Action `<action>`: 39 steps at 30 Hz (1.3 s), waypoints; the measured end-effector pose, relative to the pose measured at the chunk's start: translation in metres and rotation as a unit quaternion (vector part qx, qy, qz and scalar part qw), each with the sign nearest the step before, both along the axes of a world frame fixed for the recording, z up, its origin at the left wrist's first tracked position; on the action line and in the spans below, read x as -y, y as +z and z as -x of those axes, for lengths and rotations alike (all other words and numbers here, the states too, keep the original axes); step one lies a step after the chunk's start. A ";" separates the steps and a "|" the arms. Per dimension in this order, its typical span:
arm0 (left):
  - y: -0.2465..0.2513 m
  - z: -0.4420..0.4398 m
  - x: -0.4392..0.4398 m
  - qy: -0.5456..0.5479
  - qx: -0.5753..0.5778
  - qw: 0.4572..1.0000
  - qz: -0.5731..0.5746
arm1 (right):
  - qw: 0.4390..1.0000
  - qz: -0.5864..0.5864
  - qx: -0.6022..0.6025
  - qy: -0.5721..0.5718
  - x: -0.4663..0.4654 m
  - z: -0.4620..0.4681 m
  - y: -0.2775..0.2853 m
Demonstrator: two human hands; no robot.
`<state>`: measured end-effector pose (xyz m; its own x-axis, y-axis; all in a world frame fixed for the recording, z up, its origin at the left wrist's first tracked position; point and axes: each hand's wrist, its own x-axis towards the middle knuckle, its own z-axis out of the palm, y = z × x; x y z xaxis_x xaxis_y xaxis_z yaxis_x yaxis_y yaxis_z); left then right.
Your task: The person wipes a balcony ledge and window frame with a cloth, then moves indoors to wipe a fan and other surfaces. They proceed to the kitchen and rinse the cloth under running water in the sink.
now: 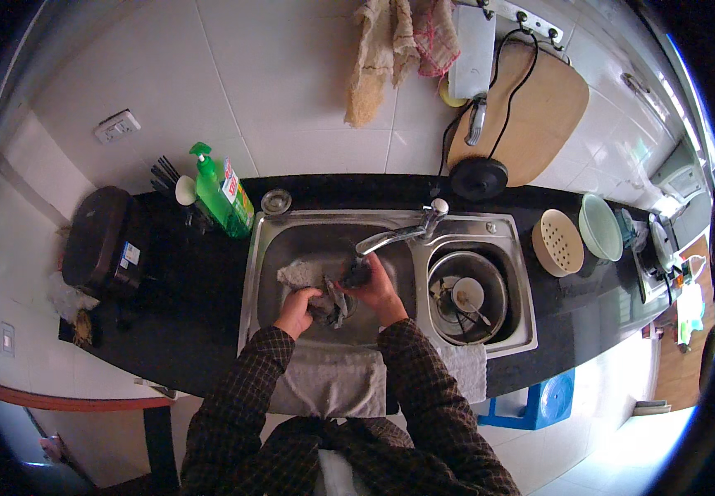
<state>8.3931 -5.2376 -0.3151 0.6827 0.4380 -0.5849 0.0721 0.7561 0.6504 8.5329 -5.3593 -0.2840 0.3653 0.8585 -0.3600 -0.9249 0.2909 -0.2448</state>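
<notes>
Both my hands are inside the larger left basin of a stainless-steel double sink [283, 242]. My left hand [297, 311] grips a crumpled grey cloth [331, 307]. Close by on the right, my right hand [377, 290] holds a dark object [356, 273] under the spout of the chrome faucet [395, 238]. That object may be a scrubber or a dark part of the cloth; its outline is unclear. Just beyond my left hand lies a pale, rough-textured cloth [298, 273] on the basin floor.
In the right basin, a metal pot [502, 297] holds a small bowl [468, 292] and a spoon. A green pump bottle [210, 192] stands left of the sink. A perforated beige basket [556, 242] stands right. Towels [329, 378] drape over the front edge.
</notes>
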 end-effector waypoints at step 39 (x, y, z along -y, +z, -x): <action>0.025 -0.001 0.006 -0.011 0.011 0.999 -0.028 | 0.992 -0.031 -0.068 -0.105 -0.023 -0.009 -0.019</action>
